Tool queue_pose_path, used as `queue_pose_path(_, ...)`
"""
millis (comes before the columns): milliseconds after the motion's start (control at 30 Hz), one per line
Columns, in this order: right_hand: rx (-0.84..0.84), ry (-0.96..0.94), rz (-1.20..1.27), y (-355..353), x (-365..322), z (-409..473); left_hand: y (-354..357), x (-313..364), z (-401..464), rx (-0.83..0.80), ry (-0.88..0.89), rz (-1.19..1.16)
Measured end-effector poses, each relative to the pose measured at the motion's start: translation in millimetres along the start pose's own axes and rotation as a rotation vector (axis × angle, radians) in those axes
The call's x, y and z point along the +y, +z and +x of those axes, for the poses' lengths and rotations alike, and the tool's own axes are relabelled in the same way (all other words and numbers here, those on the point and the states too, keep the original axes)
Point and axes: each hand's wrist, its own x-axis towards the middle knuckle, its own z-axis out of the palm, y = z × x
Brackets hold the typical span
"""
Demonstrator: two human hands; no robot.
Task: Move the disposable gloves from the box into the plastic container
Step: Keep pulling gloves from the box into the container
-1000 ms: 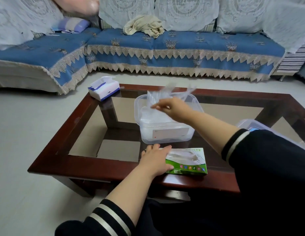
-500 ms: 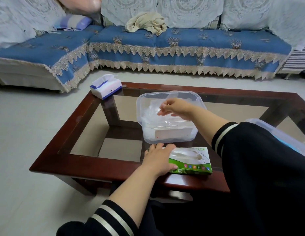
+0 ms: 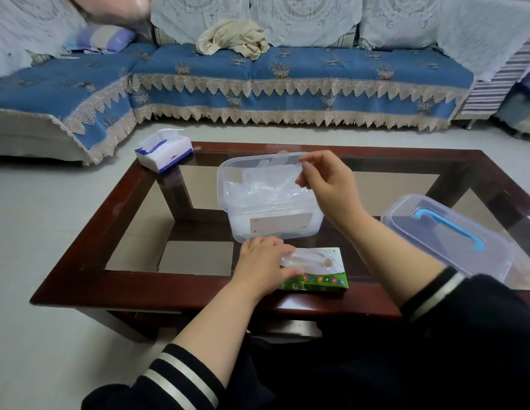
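Head view. Right hand (image 3: pixel 326 184) up over the right side of the plastic container (image 3: pixel 246 229), fingers loosely curled and a little apart; hard to tell if a thin clear glove is pinched at the fingertips or already let go. Plenty of disposable gloves (image 3: pixel 263 184) piled inside the container, clear and crinkly, one poking up past the far rim. Left hand (image 3: pixel 265 263) resting on the left end of the green glove box (image 3: pixel 317 273), fingers spread flat on top, thumb at the near edge, holding it down. Box just near of the container, close to the near edge of the bench (image 3: pixel 139 285).

Could go wrong: gloves so light and springy, may puff up and slide out over the rim. May stick to fingers and come back out with the hand. Pulling the next one from the box may drag out a bunch at once. Box may slip off the near edge if the left hand lifts.

Bench dark red wood with a glass top, floor showing through. Tissue box (image 3: pixel 164 150) at the far left corner. Clear lid with blue handle (image 3: pixel 447 232) at the right. Blue sofa (image 3: pixel 258 75) with lace trim far behind, beige cloth (image 3: pixel 234 38) lying on it, striped pillow (image 3: pixel 104 38) at far left. Pale floor all around.
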Motion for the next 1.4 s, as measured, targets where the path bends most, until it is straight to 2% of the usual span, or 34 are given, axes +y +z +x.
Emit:
queue_pose_path(67, 0.008, -0.038, 0.001, -4, 2, -31, 1, 2, 4, 0.064, 0.014, -0.036)
queue_pose_path(100, -0.025, 0.000, -0.058, -6, 6, -45, 1, 2, 6, 0.085, 0.015, -0.048)
queue_pose_path(234, -0.395, 0.303, -0.486, -16, 39, -80, 3, 2, 11, 0.125, -0.008, -0.080)
queue_pose_path(300, -0.598, 0.382, -0.589, -23, 52, -89, 4, 5, 13, 0.130, -0.010, -0.093)
queue_pose_path(367, -0.702, 0.370, -0.685, -21, 56, -89, 3, 4, 15, 0.146, -0.019, -0.092)
queue_pose_path(534, -0.689, 0.347, -0.736, -18, 63, -88, 8, 11, 17, 0.218, 0.088, 0.024)
queue_pose_path(701, -0.665, 0.382, -0.702, -20, 59, -88, 15, 16, 13, 0.451, 0.300, 0.015)
queue_pose_path(1001, -0.676, 0.404, -0.736, -20, 62, -85, -1, 19, 8, 0.703, 0.450, 0.082)
queue_pose_path(1101, -0.695, 0.404, -0.736, -21, 62, -85, -11, 21, 4, 0.722, 0.449, 0.067)
queue_pose_path(1168, -0.698, 0.384, -0.748, -20, 62, -85, -32, 31, 1, 0.729, 0.402, -0.047)
queue_pose_path(1268, -0.667, 0.360, -0.758, -19, 62, -85, -85, 49, 8, 0.792, 0.305, -0.212)
queue_pose_path(1402, -0.673, 0.347, -0.736, -18, 67, -82, -158, 66, 23, 0.928, 0.274, -0.193)
